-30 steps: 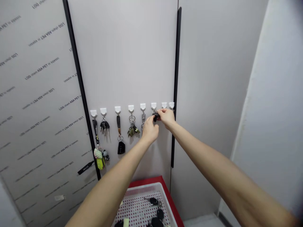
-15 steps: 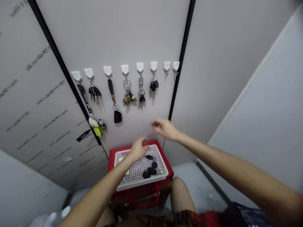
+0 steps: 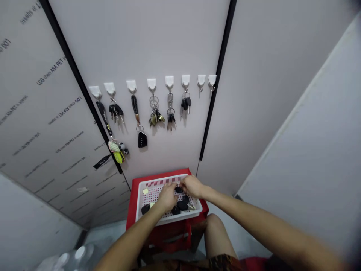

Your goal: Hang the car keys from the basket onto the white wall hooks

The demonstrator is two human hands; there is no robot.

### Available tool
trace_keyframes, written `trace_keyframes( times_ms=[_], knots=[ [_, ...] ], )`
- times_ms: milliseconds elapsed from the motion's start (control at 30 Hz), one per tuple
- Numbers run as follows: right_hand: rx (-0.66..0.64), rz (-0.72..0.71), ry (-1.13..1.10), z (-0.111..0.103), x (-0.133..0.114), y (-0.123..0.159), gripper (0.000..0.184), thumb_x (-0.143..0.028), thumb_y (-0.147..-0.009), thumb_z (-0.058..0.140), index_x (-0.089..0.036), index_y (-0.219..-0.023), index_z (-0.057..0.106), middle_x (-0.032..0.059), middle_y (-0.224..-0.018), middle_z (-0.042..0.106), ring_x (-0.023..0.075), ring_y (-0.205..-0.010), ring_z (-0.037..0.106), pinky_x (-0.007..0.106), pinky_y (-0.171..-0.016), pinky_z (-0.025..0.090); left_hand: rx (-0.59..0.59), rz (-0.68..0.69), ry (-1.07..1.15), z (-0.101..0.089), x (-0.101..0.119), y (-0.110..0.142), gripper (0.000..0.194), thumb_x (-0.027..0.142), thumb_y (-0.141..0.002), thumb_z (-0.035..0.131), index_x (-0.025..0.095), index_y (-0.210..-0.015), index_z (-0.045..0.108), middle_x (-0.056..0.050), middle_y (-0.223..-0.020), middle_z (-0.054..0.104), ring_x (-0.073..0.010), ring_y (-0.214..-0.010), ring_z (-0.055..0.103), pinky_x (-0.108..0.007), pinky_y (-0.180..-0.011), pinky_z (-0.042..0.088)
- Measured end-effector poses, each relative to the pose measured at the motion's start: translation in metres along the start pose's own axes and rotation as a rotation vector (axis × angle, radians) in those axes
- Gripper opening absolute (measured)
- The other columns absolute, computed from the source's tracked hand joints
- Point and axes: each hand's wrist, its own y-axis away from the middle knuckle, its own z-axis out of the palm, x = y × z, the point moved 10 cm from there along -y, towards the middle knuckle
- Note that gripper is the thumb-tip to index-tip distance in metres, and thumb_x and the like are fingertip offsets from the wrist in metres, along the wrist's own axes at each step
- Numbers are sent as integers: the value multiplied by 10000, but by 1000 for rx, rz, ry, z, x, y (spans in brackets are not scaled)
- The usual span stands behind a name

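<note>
In the head view, both my hands are down inside a white perforated basket [image 3: 138,201]. My right hand [image 3: 192,186] has its fingers curled together at the right end of a black key [image 3: 178,189], seeming to pinch it; the fingertips are partly hidden. On that key's left side is my left hand [image 3: 167,196], thumb and fingers apart. More dark keys [image 3: 182,205] lie just below the hands. Another black key [image 3: 145,209] rests at the basket's left, close to my left forearm. A small pale yellow piece [image 3: 145,191] is near the back left corner.
The basket stands on a red-covered stool [image 3: 131,203] against the wall. Above it, a row of white hooks carries several key sets, including a black car key [image 3: 142,139] and a brass bunch [image 3: 154,118]. The two rightmost hooks [image 3: 201,82] hold nothing. Bottles [image 3: 80,254] stand lower left.
My right hand has come down from in front of the wall into the basket. My left hand has dropped a little lower beside the keys. The view has shifted slightly.
</note>
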Motion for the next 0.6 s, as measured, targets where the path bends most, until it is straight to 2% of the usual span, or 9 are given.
trace_keyframes(
  times_ms=[133, 333, 467, 600],
  knots=[
    [113, 44, -269, -33, 10, 2, 230, -129, -608, 378, -146, -711, 582, 40, -646, 603, 109, -581, 517, 196, -548, 355, 14, 30, 251, -7, 8, -6, 390, 135, -587, 450, 125, -977, 475, -85, -1023, 495, -173, -950, 417, -287, -851, 279],
    [240, 115, -621, -87, 34, 5, 157, -185, -600, 431, -116, -676, 550, 8, -563, 551, 73, -494, 458, 180, -495, 353, 87, 36, 673, -33, 29, -30, 220, 146, -643, 410, 93, -836, 503, -78, -810, 578, -125, -738, 520, -260, -714, 391],
    [382, 158, -786, -134, 52, 12, 108, -188, -572, 471, -117, -639, 516, -18, -529, 506, 56, -458, 425, 182, -478, 353, 171, 96, 700, -67, 59, -43, 199, 138, -636, 424, 103, -813, 507, -63, -782, 579, -110, -701, 518, -246, -677, 404],
    [631, 162, -894, -200, 69, 26, 99, -188, -564, 478, -121, -636, 492, -34, -502, 479, 44, -414, 406, 186, -448, 357, 294, 195, 527, -114, 106, -52, 225, 133, -630, 430, 140, -835, 522, -41, -819, 571, -107, -720, 502, -243, -675, 398]
  ],
)
